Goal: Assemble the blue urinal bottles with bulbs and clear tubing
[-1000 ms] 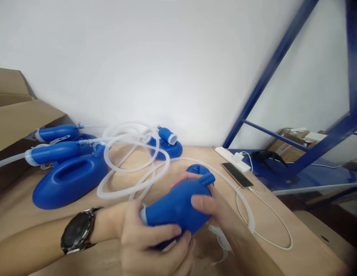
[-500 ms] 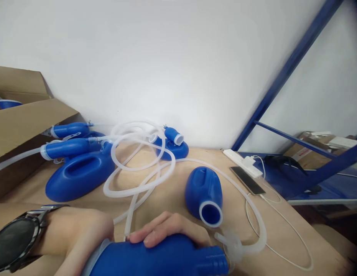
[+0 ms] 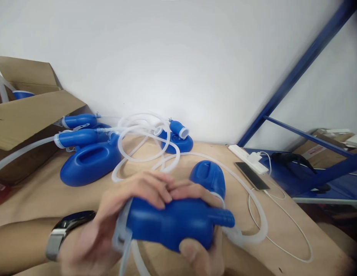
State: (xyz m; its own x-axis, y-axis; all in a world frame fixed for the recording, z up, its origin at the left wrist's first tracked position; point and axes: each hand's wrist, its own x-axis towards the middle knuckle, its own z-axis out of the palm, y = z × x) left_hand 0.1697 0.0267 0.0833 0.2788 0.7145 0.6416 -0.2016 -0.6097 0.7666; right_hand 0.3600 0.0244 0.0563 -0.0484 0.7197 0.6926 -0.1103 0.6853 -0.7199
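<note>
Both hands are wrapped round a blue plastic urinal funnel point(image 3: 172, 222) lying sideways, its narrow ribbed spout pointing right. My left hand point(image 3: 120, 197), with a watch on the wrist, grips the end with the translucent rim point(image 3: 120, 226); its fingers lie over the top. My right hand point(image 3: 205, 258) holds the spout end, thumb on the near side and fingers across the top. Just behind it stands a blue urinal bottle point(image 3: 207, 174), its mouth partly hidden. A clear tube point(image 3: 261, 226) curves round to a blurred translucent connector point(image 3: 234, 234) beside my right hand.
Blue urinal bottles with funnels point(image 3: 90, 163) lie at left by an open cardboard box point(image 3: 37, 109). Coiled tubing point(image 3: 146, 153) and another bottle point(image 3: 181, 143) are near the wall. A phone point(image 3: 251, 175), power strip point(image 3: 247, 158) and white cable lie right, beside a blue metal frame point(image 3: 299, 73).
The funnel has come up higher into view. My left hand has moved right, its fingers now over the funnel's top, and my right thumb now shows. The camera view has shifted slightly.
</note>
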